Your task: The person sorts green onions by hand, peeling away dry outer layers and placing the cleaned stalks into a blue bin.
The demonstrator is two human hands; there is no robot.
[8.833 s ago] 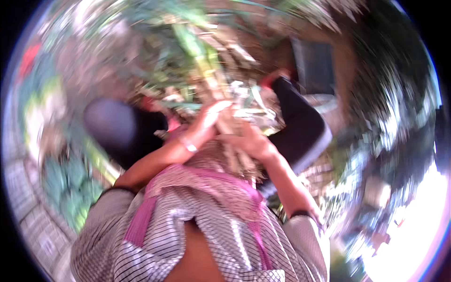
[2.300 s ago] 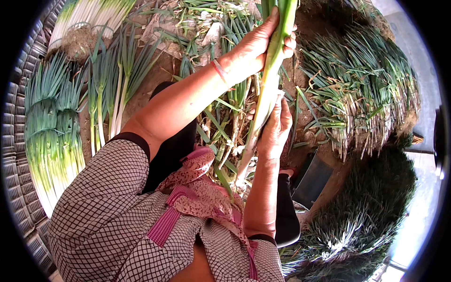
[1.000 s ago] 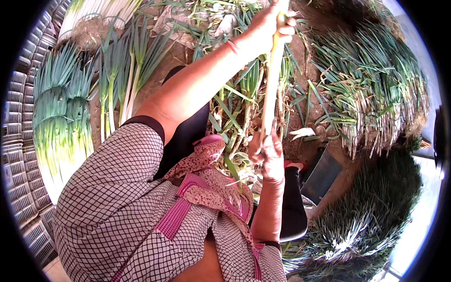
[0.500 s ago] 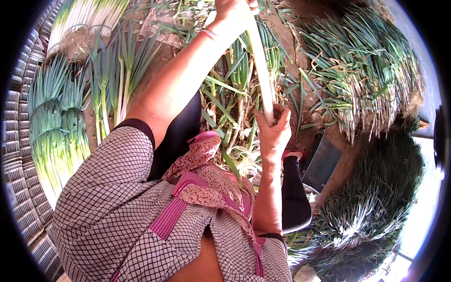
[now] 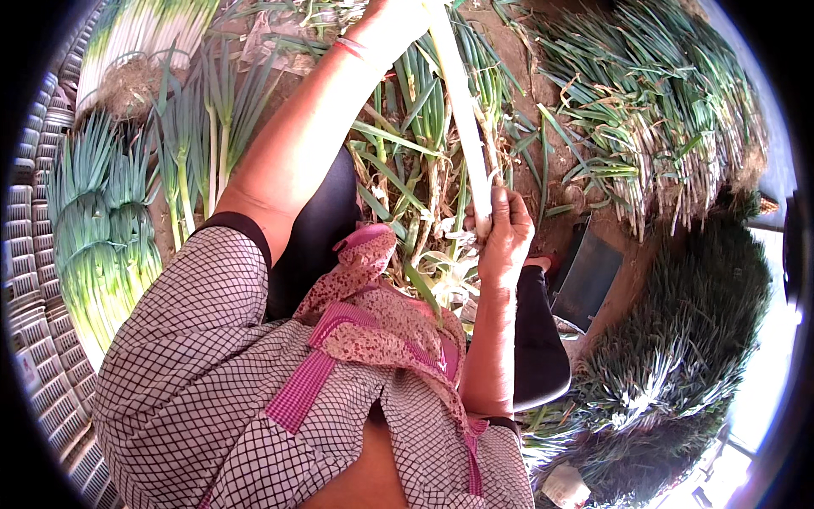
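A long green onion (image 5: 462, 102) with a thick white shank slants across the middle of the view, its upper end running out past the top edge. My left hand (image 5: 404, 21) grips it high up; the fingers are partly cut off by the frame. Lower down, the white end sits in my right hand (image 5: 507, 227), with the thumb laid along it and the fingers curled round. Beneath the stalk lies a loose heap of green onions (image 5: 424, 110) with green leaves, mixed with dry peelings (image 5: 441, 276).
Trimmed green onion bundles (image 5: 106, 229) lie at the left beside stacked plastic crates (image 5: 38, 280). Untrimmed green onions (image 5: 653, 127) are piled at the far right, with another large dark-green pile (image 5: 678, 339) nearer. A dark, flat-sided box-like object (image 5: 587, 280) stands by my right leg.
My right hand has shifted slightly right and turned, its thumb now along the stalk's white end. My left hand has moved up and left, further out of the frame.
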